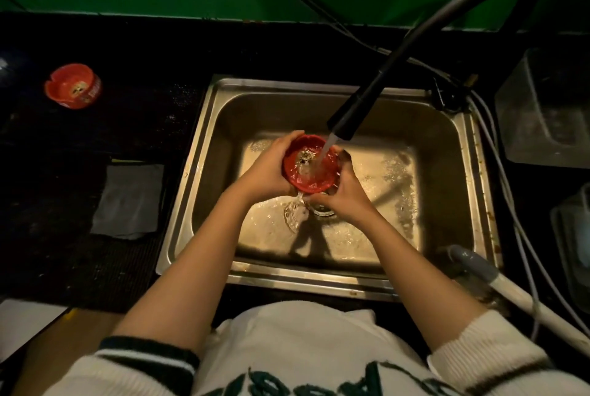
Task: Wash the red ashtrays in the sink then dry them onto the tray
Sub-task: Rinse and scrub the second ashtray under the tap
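Two hands cup one red ashtray (311, 168) over the sink (447, 146), bowl up under the tap (357, 108) stream. The left hand (268, 172) wraps its left rim, the right hand (343, 197) its lower right edge; each grip is pressed around the ashtray. This looks like the washing step. A second ashtray (73, 86) sits on the table, well apart at the left, apparently unwashed. Next comes tipping the water out and drying, perhaps with the grey cloth (129, 200). No tray is clearly in view.
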{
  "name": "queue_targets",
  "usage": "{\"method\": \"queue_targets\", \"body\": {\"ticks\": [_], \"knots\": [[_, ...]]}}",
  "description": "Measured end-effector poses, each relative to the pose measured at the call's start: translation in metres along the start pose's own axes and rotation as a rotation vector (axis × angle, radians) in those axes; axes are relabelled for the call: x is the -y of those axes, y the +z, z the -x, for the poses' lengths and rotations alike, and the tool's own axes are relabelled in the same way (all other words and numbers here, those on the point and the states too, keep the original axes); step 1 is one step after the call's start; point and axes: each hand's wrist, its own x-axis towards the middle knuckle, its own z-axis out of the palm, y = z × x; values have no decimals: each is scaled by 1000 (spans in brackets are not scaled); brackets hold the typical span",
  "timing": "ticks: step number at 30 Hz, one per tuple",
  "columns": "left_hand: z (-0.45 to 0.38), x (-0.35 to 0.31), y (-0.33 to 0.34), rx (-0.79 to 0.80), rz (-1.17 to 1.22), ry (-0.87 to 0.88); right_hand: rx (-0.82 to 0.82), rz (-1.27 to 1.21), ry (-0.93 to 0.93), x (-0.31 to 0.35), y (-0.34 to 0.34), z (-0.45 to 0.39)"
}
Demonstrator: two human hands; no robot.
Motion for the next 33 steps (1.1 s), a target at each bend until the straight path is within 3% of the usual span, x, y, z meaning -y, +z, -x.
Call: {"method": "queue_targets", "body": {"ticks": [4,8,15,19,24,28,33], "knots": [[2,0,-11,145,-52,-122,104,-101,109,-7,5,1],[7,7,-4,245,55,-229,140,-36,150,-9,-3,6],[10,12,34,189,393,-236,25,253,16,1,-27,14],[6,5,43,86,461,-161,-62,297,-85,6,-31,13],[3,0,30,-16,324,-48,-130,209,-92,6,-22,8],[3,0,9,-24,185,11,-66,72,-29,2,-8,3],[2,7,-9,131,260,-151,84,-118,70,-5,-5,5]]}}
